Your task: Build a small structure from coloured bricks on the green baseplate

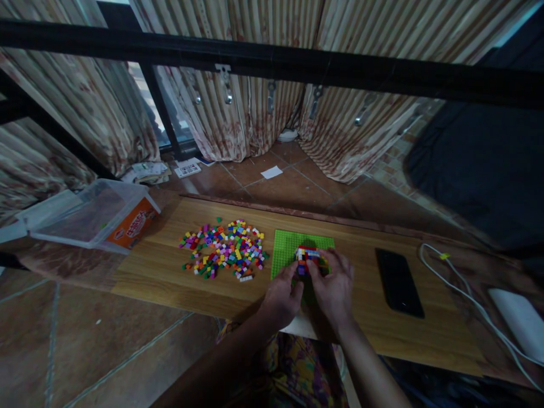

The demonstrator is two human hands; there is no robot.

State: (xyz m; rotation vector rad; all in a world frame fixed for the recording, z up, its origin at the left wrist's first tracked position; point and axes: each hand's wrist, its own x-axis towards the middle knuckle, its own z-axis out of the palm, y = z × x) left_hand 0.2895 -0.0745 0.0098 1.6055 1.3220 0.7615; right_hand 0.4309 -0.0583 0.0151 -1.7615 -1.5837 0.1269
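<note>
Pinching brick build (308,253) in right hand's (336,281) grip, over green baseplate (281,249), midway between tabletop's (361,317) long edges; long axis seemingly parallel to them. Left hand (281,297) touches left end; its pinch unclear.

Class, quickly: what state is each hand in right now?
Left hand: fingers at the brick build's left side; whether they grip cannot be told.
Right hand: closed around the build's right side, holding it.

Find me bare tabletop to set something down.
Bare wooden tabletop lies between the green studded baseplate and black rectangular phone, and between the clear plastic bin and multicoloured brick pile. Crowded: the pile, and baseplate around left hand and right hand.
</note>
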